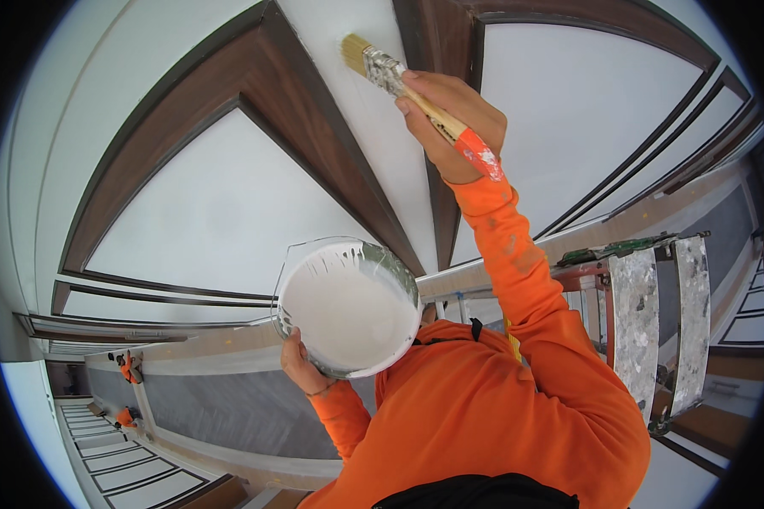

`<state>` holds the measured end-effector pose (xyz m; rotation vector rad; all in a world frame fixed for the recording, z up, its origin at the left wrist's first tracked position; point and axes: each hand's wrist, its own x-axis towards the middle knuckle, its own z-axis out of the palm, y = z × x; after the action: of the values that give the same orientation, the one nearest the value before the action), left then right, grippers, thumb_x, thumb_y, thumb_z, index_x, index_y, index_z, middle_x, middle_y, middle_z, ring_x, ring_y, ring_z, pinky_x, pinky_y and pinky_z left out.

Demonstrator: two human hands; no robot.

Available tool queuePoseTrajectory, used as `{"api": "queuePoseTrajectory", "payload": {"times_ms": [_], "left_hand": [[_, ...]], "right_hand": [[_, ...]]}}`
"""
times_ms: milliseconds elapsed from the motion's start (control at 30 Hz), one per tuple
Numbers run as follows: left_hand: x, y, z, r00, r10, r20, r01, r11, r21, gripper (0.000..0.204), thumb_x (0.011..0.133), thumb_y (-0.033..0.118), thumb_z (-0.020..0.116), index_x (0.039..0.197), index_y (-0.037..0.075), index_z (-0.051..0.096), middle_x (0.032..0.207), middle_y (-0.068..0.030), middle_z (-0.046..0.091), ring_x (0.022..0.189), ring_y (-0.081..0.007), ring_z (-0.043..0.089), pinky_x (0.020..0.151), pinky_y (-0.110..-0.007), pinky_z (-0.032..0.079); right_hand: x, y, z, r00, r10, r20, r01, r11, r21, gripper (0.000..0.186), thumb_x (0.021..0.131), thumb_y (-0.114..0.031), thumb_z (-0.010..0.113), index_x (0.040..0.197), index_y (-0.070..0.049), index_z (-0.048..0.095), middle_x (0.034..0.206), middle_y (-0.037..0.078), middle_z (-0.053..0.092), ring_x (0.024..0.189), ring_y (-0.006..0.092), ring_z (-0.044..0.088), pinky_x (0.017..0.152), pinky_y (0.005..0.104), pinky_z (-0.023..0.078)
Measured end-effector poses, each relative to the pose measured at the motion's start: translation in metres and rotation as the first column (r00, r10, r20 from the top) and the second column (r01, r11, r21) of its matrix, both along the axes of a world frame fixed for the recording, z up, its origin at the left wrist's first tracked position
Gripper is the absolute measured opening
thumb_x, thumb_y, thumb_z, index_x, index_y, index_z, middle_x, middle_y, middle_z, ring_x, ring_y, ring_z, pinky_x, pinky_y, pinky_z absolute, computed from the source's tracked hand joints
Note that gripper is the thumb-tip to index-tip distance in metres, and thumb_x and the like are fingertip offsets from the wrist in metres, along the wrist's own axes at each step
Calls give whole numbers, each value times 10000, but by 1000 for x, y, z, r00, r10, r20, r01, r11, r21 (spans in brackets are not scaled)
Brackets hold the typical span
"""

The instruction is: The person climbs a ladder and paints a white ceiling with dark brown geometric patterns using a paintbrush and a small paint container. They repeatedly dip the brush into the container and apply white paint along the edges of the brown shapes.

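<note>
Right hand [450, 119] was closed around the wooden handle of a paintbrush [416, 93], thumb along the shaft, arm raised toward 12 o'clock; bristles [356, 49] pointed to about 11 o'clock and touched or sat just off the white ceiling strip [356, 127] between two dark brown wood beams [314, 144]. Brush had an orange handle end and a paint-spattered metal ferrule. Left hand [301, 365] was curled under the rim of a round paint pail [348, 307], fingers mostly hidden below it, grip looked firm; pail sat at about 7 o'clock from the brush hand, well apart, held near level, filled with white paint, drips down the inner wall. Orange long sleeve [518, 271] ran from the brush hand down to the torso at 6 o'clock. Judgement: doing this well meant keeping the bristle tips on the white strip, cutting in slow along the beam edge so no white got on the brown wood, loading lightly to avoid overhead drips, and holding the pail level under the work. Paint-splotched stepladder [654, 322] stood at 4 o'clock. Far below at 8 o'clock, two other people in orange [127, 369] were near a grey wall [229, 407].
</note>
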<state>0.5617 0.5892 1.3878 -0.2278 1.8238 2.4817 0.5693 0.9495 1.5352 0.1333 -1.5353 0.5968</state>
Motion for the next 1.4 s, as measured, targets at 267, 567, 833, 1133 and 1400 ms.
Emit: {"api": "queuePoseTrajectory", "payload": {"times_ms": [267, 567, 833, 1133, 1400], "left_hand": [[-7, -5, -9, 999, 1, -51, -5, 997, -81, 180, 922, 193, 582, 837, 34, 592, 758, 12, 534, 729, -118, 565, 655, -273, 464], [-4, 15, 8, 997, 58, 55, -61, 997, 52, 252, 922, 186, 583, 716, 42, 564, 702, 28, 433, 689, -91, 419, 619, -265, 340], [-2, 19, 20, 995, 99, 11, -99, 994, -55, 255, 910, 186, 601, 696, 103, 490, 701, 35, 396, 684, -94, 444, 626, -257, 379], [-5, 17, 14, 995, 99, -35, -101, 991, -85, 264, 911, 189, 605, 694, 101, 485, 703, 41, 399, 654, -85, 425, 600, -258, 355], [-10, 10, -1, 999, 38, -19, -39, 997, -68, 204, 911, 195, 601, 764, 59, 565, 724, 20, 494, 690, -101, 516, 613, -262, 419]], "right_hand": [[-5, -5, 2, 998, -27, -62, 32, 997, 73, 308, 764, 34, 777, 1062, -15, 712, 1023, 125, 730, 804, 215, 725, 669, 261, 594], [-12, -1, -12, 1000, -3, -6, 3, 999, 50, 307, 773, 34, 771, 1067, -35, 715, 1022, 108, 726, 786, 211, 718, 659, 261, 590], [-1, -5, -17, 990, 45, 136, -45, 999, 0, 304, 783, 24, 762, 1069, -65, 718, 1026, 76, 723, 779, 201, 711, 661, 267, 583], [4, -5, -20, 968, 115, 223, -114, 993, -17, 268, 795, 69, 737, 1055, 6, 720, 1039, 128, 725, 839, 195, 713, 719, 269, 584], [6, -4, -18, 957, 108, 268, -113, 994, 3, 278, 797, 63, 738, 1066, -6, 717, 1041, 123, 726, 849, 204, 716, 729, 273, 583]]}}
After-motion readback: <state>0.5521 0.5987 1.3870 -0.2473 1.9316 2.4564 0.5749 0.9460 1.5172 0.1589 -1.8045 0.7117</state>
